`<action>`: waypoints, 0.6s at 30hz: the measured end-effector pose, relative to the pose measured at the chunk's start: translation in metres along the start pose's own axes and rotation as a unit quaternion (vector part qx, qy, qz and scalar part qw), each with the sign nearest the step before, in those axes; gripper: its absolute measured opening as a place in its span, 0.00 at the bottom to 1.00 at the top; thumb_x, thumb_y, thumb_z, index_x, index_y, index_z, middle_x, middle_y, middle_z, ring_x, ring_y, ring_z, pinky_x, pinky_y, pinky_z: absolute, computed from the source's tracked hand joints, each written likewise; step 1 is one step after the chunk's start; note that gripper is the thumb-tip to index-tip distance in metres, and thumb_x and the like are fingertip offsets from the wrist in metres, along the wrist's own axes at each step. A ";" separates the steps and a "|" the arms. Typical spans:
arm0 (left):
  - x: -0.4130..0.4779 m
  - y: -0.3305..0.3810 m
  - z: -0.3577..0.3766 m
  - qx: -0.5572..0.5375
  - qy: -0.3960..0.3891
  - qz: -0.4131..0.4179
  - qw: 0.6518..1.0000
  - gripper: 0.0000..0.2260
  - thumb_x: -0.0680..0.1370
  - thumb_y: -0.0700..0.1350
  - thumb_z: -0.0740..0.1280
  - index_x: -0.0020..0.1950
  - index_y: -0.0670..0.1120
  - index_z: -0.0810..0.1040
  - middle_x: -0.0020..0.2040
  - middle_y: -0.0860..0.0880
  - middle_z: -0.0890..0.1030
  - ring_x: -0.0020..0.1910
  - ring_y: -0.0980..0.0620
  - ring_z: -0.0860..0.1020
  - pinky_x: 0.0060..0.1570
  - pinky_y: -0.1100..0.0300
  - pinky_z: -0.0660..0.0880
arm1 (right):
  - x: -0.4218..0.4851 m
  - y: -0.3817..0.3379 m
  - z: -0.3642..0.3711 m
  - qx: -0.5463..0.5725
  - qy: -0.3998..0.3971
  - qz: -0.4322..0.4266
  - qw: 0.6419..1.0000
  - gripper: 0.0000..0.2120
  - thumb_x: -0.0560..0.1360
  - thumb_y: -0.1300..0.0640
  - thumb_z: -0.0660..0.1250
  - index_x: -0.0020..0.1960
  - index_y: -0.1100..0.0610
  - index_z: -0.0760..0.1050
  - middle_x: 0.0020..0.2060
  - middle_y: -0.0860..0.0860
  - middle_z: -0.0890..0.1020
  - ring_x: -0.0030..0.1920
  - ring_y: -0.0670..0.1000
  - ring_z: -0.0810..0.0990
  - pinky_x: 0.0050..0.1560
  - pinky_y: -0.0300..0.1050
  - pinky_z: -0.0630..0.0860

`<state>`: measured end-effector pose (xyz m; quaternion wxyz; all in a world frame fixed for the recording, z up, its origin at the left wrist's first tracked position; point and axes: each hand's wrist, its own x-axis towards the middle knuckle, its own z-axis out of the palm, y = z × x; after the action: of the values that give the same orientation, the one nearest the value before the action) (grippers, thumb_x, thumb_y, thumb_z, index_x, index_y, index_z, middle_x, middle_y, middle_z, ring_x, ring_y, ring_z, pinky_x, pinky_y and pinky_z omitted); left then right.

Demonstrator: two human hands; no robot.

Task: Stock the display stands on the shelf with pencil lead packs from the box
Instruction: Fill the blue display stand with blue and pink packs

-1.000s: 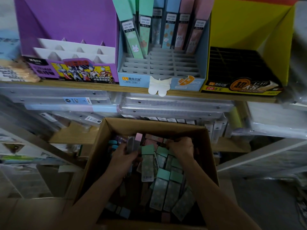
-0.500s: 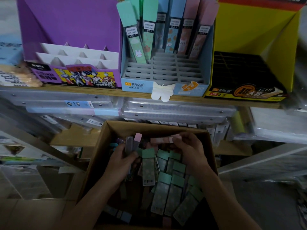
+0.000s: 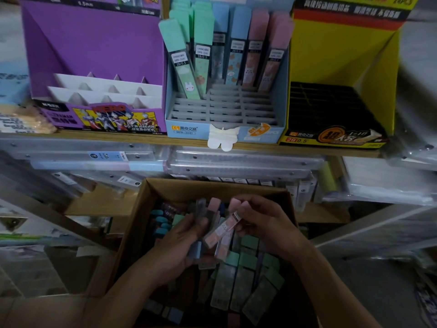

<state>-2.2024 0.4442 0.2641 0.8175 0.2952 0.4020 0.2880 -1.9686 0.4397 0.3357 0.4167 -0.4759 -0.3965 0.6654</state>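
Lower centre of frame: the right hand (image 3: 267,230) pinches a pink pack (image 3: 224,230) near its upper end between thumb and fingertips, and the pack slants down toward the left hand (image 3: 182,242). The left hand is curled round a bunch (image 3: 211,213) of packs held roughly upright, with a grey cap and a pink cap showing above the thumb and a blue end below the palm. The pink pack lies just beside this bunch, but contact between them cannot be told. Both hands are over the open cardboard box (image 3: 212,185), which holds loose packs (image 3: 236,280), mostly green-capped on the right and blue-capped on the left, lying at mixed angles. Above the box, across the upper half of the frame, a wooden shelf (image 3: 142,136) carries three stands side by side. At the upper left is the purple stand (image 3: 94,55), with white dividers. At upper centre is the blue stand (image 3: 182,127), with standing packs (image 3: 203,55) in green, blue and pink in its back rows and bare grey slots in front. At the upper right is the yellow stand (image 3: 343,67), with a black slotted tray. A white butterfly-shaped tag (image 3: 223,138) hangs at the front of the blue stand.
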 end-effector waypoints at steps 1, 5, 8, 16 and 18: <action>-0.002 0.001 0.003 -0.008 -0.011 -0.002 1.000 0.21 0.80 0.57 0.72 0.72 0.57 0.75 0.69 0.44 0.80 0.67 0.40 0.79 0.60 0.41 0.79 | -0.002 -0.002 0.000 -0.002 -0.006 -0.001 1.000 0.17 0.77 0.55 0.70 0.61 0.63 0.78 0.46 0.60 0.83 0.43 0.57 0.81 0.43 0.47 0.80; -0.009 0.008 0.022 0.016 -0.028 0.012 0.999 0.20 0.79 0.59 0.72 0.70 0.57 0.78 0.68 0.45 0.81 0.66 0.43 0.80 0.58 0.52 0.80 | -0.007 -0.006 0.002 -0.013 -0.011 -0.010 1.000 0.14 0.79 0.60 0.68 0.61 0.65 0.78 0.45 0.62 0.82 0.42 0.56 0.80 0.44 0.47 0.79; -0.018 0.019 0.037 0.102 0.000 0.055 0.993 0.21 0.76 0.65 0.71 0.67 0.61 0.78 0.65 0.51 0.83 0.64 0.50 0.82 0.57 0.54 0.78 | -0.013 -0.012 0.003 -0.042 -0.011 -0.032 0.999 0.11 0.79 0.64 0.68 0.60 0.61 0.81 0.45 0.60 0.84 0.41 0.55 0.82 0.43 0.46 0.79; -0.043 0.049 0.069 0.164 0.034 0.152 0.974 0.15 0.76 0.62 0.71 0.61 0.61 0.81 0.58 0.52 0.86 0.58 0.53 0.84 0.50 0.65 0.80 | -0.037 -0.052 0.010 -0.109 0.038 -0.076 0.990 0.11 0.71 0.64 0.76 0.50 0.56 0.80 0.41 0.61 0.86 0.35 0.58 0.84 0.36 0.47 0.81; -0.051 0.057 0.075 0.175 0.031 0.171 0.969 0.14 0.76 0.62 0.69 0.61 0.62 0.80 0.56 0.53 0.86 0.56 0.56 0.84 0.49 0.65 0.79 | -0.044 -0.069 0.016 -0.112 0.035 -0.107 0.987 0.08 0.70 0.62 0.76 0.46 0.58 0.80 0.39 0.61 0.85 0.34 0.56 0.83 0.34 0.46 0.80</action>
<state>-2.1796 0.4270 0.3674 0.6789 0.4889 0.4148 0.3577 -1.9624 0.4199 0.4168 0.4433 -0.4976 -0.5025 0.5508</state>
